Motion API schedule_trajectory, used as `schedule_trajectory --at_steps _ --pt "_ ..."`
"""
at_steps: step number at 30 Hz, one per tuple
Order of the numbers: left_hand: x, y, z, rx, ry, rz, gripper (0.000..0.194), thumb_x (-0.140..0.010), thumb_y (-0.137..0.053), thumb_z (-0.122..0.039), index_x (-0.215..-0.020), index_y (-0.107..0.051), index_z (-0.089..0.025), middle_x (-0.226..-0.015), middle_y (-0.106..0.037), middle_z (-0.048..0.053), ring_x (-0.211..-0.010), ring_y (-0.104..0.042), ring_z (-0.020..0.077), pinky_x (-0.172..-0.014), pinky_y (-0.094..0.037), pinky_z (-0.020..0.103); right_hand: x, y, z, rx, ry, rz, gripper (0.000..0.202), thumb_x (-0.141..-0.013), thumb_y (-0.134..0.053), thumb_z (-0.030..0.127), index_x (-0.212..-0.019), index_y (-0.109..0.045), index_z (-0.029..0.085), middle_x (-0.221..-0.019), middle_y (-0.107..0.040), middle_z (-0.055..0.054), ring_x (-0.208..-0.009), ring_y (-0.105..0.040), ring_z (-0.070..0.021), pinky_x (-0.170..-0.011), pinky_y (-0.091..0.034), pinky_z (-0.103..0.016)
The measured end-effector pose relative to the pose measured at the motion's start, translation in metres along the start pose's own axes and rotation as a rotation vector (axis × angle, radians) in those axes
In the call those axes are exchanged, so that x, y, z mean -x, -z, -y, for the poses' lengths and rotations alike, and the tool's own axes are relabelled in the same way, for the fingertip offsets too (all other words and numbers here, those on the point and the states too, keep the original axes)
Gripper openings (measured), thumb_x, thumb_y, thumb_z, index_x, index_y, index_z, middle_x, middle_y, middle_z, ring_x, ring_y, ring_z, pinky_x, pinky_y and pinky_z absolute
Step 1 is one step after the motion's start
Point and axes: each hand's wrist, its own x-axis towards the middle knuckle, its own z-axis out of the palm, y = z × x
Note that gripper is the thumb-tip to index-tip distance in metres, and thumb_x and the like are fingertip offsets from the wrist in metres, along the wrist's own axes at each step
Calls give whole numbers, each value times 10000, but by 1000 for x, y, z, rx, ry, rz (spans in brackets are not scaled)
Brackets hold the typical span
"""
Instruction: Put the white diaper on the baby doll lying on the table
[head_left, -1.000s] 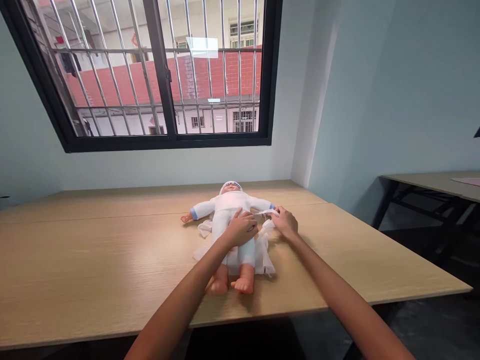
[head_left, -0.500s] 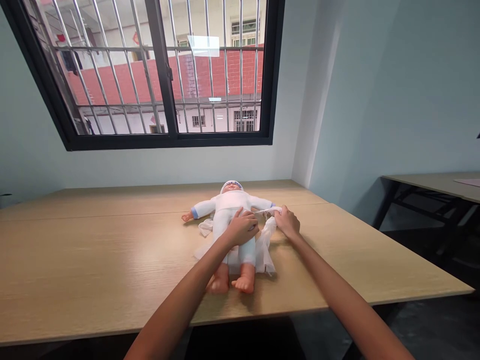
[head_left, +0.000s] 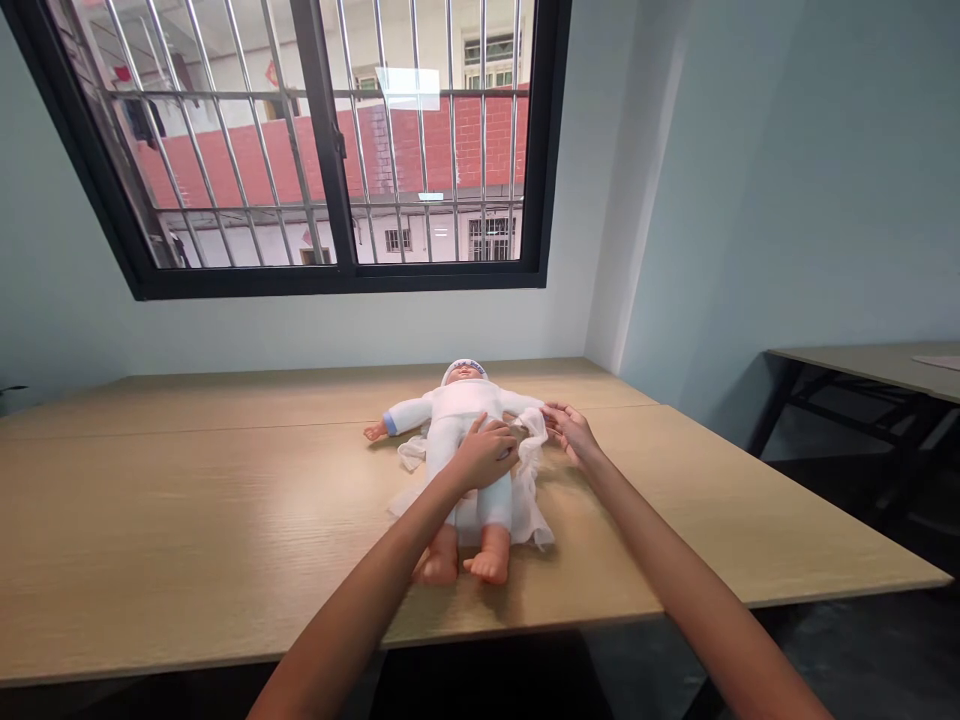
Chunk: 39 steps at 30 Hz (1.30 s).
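Note:
A baby doll (head_left: 457, 410) in a white suit with blue cuffs lies on its back on the wooden table (head_left: 187, 500), head toward the window, bare feet toward me. A thin white cloth (head_left: 534, 500) is spread under and beside it. My left hand (head_left: 486, 455) rests flat on the doll's belly and hips, pressing it down. My right hand (head_left: 568, 430) is at the doll's right-side arm, fingers pinching the cloth's upper edge there.
A barred window (head_left: 322, 150) fills the wall behind the table. A second table (head_left: 862, 365) stands at the right across a gap of dark floor. The table's near edge runs just below the doll's feet.
My right hand has moved up and slightly left, drawing the cloth's edge toward the doll's arm and chest. My left hand has stayed on the doll's middle.

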Motion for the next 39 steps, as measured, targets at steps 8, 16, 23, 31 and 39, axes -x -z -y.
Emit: schedule_trajectory --at_steps 8,16,23,31,39 --pt "0 -1 0 8 -12 -1 325 -923 -374 -245 -752 -650 -225 -1000 -694 29 -1139 -563 213 -1222 -184 441 3 -13 -21 313 196 103 191 -720 -675 244 -893 -629 176 -925 -700 -63 -951 -657 -219 -896 -523 -344" --pt "0 1 -2 3 -8 14 344 -920 -350 -227 -752 -649 -205 -1005 -668 30 -1135 -544 202 -1212 -172 480 14 -22 -13 497 371 265 217 -836 -472 144 -985 -625 179 -1049 -682 -65 -1002 -635 -182 -924 -484 -304" --pt "0 0 -1 -1 -2 6 381 -947 -357 -304 -742 -670 -230 -904 -690 49 -1105 -566 222 -1212 -201 432 5 0 -10 999 221 35 91 -853 -529 198 -873 -617 182 -1006 -683 -94 -941 -617 -228 -818 -453 -291" --pt "-2 -4 3 -4 0 11 374 -934 -361 -309 -756 -685 -256 -947 -689 40 -1137 -568 222 -1230 -167 420 4 2 -9 908 148 78 174 -785 -605 304 -679 -567 171 -644 -606 -28 -639 -573 -182 -586 -382 -248" --pt "-2 -5 3 21 -37 -8 275 -910 -405 -217 -767 -639 -229 -1039 -702 44 -1170 -539 216 -1212 -187 490 12 -18 -18 593 402 188 240 -843 -523 245 -1060 -585 164 -1012 -680 -96 -920 -652 -210 -839 -508 -328"
